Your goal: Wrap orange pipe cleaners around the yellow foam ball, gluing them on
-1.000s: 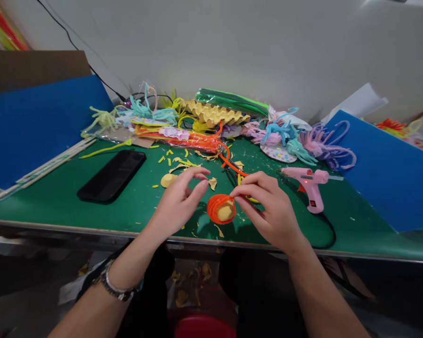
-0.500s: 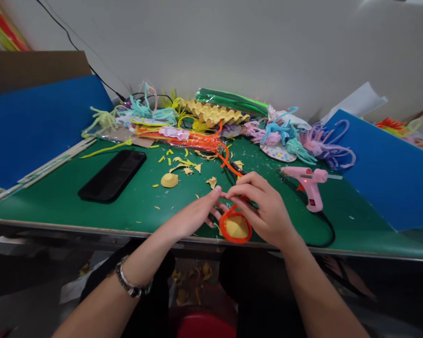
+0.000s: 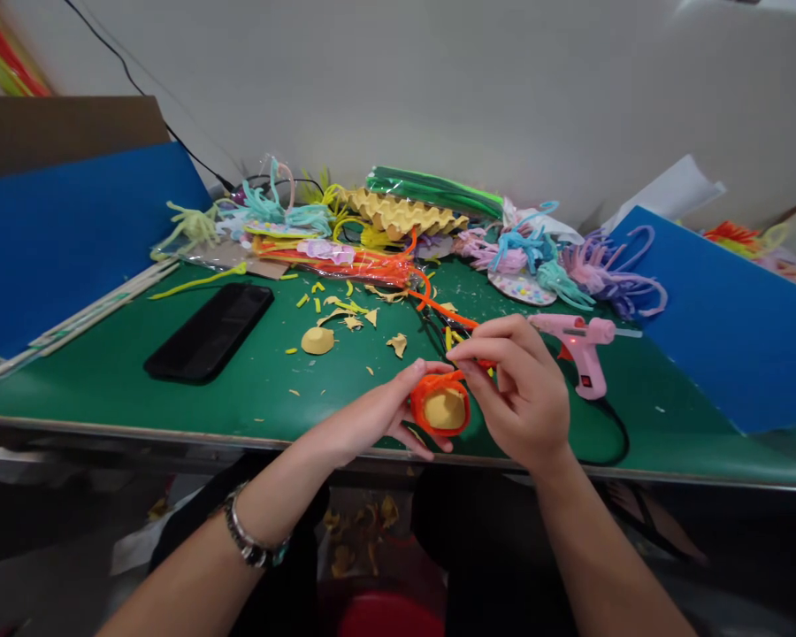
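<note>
My left hand (image 3: 408, 402) is closed around the left side of a small tan egg-carton cup (image 3: 446, 409), which has orange pipe cleaner (image 3: 422, 420) wound around its rim. The cup is held just above the table's front edge. With thumb and fingertips pinched together, my right hand (image 3: 521, 389) grips the loose end of the orange pipe cleaner, to the right of the cup. A second tan cup (image 3: 317, 341) sits on the table to the left, among torn carton scraps (image 3: 398, 344).
A pink glue gun (image 3: 580, 345) with a lit red light stands at right, its cord trailing forward. A black phone (image 3: 210, 333) lies at left. Behind are bagged pipe cleaners (image 3: 351, 263), an egg carton (image 3: 401, 212) and pastel pipe-cleaner bundles (image 3: 517, 248). Blue boards (image 3: 723, 327) flank the table.
My left hand has taken hold of the wrapped cup, which has risen slightly. My right hand has moved to the right, drawing the pipe cleaner's end out sideways.
</note>
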`<state>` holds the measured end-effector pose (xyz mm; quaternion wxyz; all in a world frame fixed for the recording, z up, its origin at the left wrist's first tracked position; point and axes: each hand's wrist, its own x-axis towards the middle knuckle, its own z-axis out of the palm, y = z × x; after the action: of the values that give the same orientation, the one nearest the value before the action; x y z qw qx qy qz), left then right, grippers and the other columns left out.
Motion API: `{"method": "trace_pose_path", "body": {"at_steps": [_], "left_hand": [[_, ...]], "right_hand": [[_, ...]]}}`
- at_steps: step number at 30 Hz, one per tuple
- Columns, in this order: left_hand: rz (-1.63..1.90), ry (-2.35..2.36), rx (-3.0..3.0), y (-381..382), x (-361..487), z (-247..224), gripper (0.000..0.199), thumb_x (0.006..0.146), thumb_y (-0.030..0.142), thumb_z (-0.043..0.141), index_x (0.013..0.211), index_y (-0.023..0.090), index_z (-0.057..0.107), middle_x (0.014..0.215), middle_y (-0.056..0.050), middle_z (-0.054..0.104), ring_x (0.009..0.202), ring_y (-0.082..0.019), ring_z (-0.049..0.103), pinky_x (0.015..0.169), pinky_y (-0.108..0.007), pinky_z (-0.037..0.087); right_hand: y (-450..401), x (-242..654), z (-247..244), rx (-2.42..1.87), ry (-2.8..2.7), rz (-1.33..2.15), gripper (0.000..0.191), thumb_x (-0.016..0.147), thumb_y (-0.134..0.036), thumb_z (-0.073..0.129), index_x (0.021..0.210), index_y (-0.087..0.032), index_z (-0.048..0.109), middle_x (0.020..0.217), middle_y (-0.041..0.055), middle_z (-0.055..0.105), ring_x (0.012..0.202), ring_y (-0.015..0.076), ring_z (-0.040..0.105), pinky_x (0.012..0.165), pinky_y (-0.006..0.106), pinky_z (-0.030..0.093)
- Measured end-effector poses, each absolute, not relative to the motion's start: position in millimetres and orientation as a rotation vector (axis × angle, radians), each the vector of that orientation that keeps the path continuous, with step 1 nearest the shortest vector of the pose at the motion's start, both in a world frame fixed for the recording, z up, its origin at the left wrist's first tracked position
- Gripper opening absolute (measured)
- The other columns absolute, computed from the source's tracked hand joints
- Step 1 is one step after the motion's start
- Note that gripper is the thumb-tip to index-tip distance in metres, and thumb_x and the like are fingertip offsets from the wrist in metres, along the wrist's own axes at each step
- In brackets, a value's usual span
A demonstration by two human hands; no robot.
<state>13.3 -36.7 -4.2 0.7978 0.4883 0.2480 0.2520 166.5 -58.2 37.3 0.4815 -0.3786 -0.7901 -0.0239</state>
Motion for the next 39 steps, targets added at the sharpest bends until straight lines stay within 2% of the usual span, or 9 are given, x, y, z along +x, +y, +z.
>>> {"method": "trace_pose_path", "body": {"at_steps": [4, 7, 15, 20, 26, 31, 39], "left_hand": [[0.625, 0.451, 1.005, -37, 12, -1, 0.041, 0.076, 0.052, 0.054, 0.102, 0.02, 0.054, 0.076, -0.003, 0.064, 0.064, -0.015, 0.062, 0.057, -0.025, 0.048], [0.644, 0.45, 1.007, -38, 10, 0, 0.034, 0.075, 0.043, 0.057, 0.1, 0.021, 0.051, 0.076, -0.001, 0.061, 0.065, -0.013, 0.059, 0.057, -0.022, 0.045], [0.676, 0.51, 1.146, -37, 9, -1, 0.028, 0.076, 0.029, 0.045, 0.104, 0.023, 0.048, 0.089, -0.002, 0.059, 0.073, -0.014, 0.057, 0.064, -0.026, 0.044], [0.7, 0.547, 1.167, -36, 9, 1, 0.026, 0.072, 0.024, 0.043, 0.098, 0.024, 0.048, 0.087, 0.0, 0.057, 0.072, -0.014, 0.056, 0.068, -0.028, 0.045], [0.732, 0.488, 1.153, -34, 6, -1, 0.028, 0.068, 0.023, 0.043, 0.096, 0.022, 0.048, 0.095, -0.001, 0.05, 0.08, -0.014, 0.051, 0.071, -0.027, 0.045], [0.724, 0.544, 1.243, -32, 4, 2, 0.028, 0.069, 0.024, 0.04, 0.096, 0.022, 0.048, 0.1, -0.001, 0.049, 0.082, -0.015, 0.046, 0.073, -0.029, 0.04], [0.745, 0.591, 1.288, -30, 3, 6, 0.035, 0.059, 0.024, 0.041, 0.094, 0.024, 0.046, 0.099, -0.001, 0.047, 0.088, -0.019, 0.045, 0.075, -0.031, 0.035]], "right_hand": [[-58, 166, 37, -0.929, -1.93, -0.051, 0.013, 0.086, -0.015, 0.049, 0.082, -0.022, 0.06, 0.077, 0.0026, 0.056, 0.073, 0.0148, 0.058, 0.06, 0.029, 0.048], [-58, 166, 37, -0.928, -1.934, -0.037, 0.013, 0.085, -0.014, 0.05, 0.082, -0.021, 0.06, 0.078, 0.0024, 0.056, 0.073, 0.0141, 0.057, 0.061, 0.028, 0.048], [-57, 166, 37, -0.911, -1.943, -0.013, 0.015, 0.081, -0.009, 0.055, 0.083, -0.023, 0.062, 0.077, 0.0005, 0.053, 0.072, 0.0129, 0.054, 0.06, 0.026, 0.044], [-57, 169, 37, -0.88, -1.985, 0.0, 0.013, 0.082, -0.011, 0.055, 0.084, -0.022, 0.062, 0.078, 0.0013, 0.053, 0.072, 0.0127, 0.053, 0.062, 0.027, 0.044], [-56, 179, 39, -0.846, -2.066, 0.031, 0.005, 0.083, -0.02, 0.056, 0.084, -0.021, 0.061, 0.08, 0.0019, 0.053, 0.074, 0.013, 0.053, 0.064, 0.027, 0.045], [-56, 185, 40, -0.821, -2.113, 0.02, 0.003, 0.081, -0.017, 0.059, 0.082, -0.019, 0.062, 0.079, 0.0018, 0.052, 0.072, 0.011, 0.052, 0.064, 0.024, 0.046], [-54, 185, 37, -0.832, -2.147, -0.019, 0.009, 0.083, -0.015, 0.056, 0.082, -0.02, 0.064, 0.079, 0.0021, 0.052, 0.069, 0.0098, 0.052, 0.057, 0.021, 0.045]]}}
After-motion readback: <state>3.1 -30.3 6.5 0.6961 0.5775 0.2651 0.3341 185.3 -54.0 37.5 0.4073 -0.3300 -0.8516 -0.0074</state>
